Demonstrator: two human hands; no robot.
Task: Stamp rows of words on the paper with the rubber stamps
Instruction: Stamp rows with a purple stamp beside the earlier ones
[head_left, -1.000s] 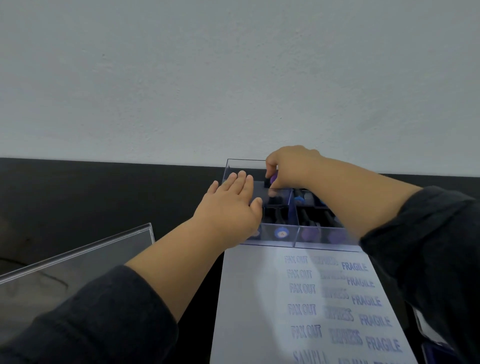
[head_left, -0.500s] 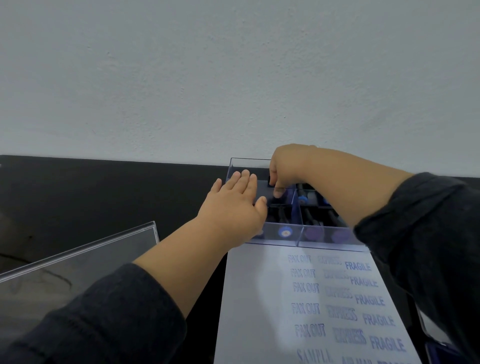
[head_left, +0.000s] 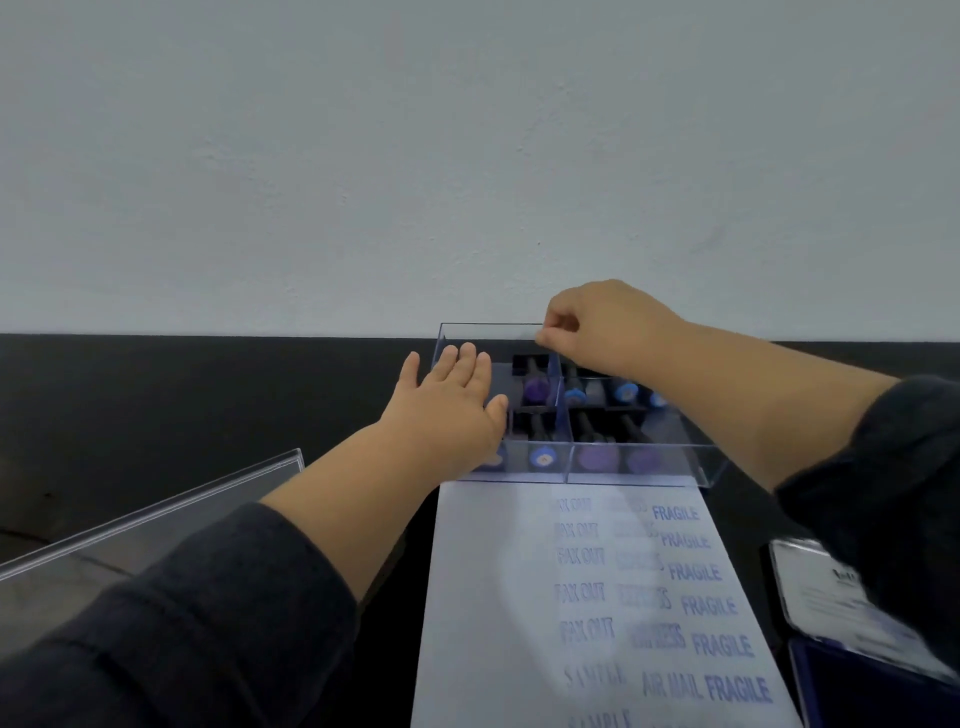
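While the head view looks down on the table, the lines run so:

Left hand: left hand (head_left: 457, 410) lies flat, fingers straight and spread, on the near-left part of the clear box (head_left: 696, 457).

Right hand: right hand (head_left: 597, 322) hangs curled over the box's far wall, fingertips pressed together; whether it pinches anything, I cannot tell.

Stamps: rubber stamps (head_left: 535, 389) lie in the box's compartments, just beyond the paper (head_left: 493, 597).

Paper: columns of FAX OUT, EXPRESS, FRAGILE, with SAMPLE and AIR MAIL lower down.

Risk: the light box could skid or tip if the flat hand lifts; a sleeve could smear fresh ink.

Materials: hard glossy transparent walls, round purple and blue stamp knobs on dark stems, smooth white sheet, matte black table (head_left: 182, 395).

Right edge: ink pad (head_left: 883, 686), dark blue, lid up.
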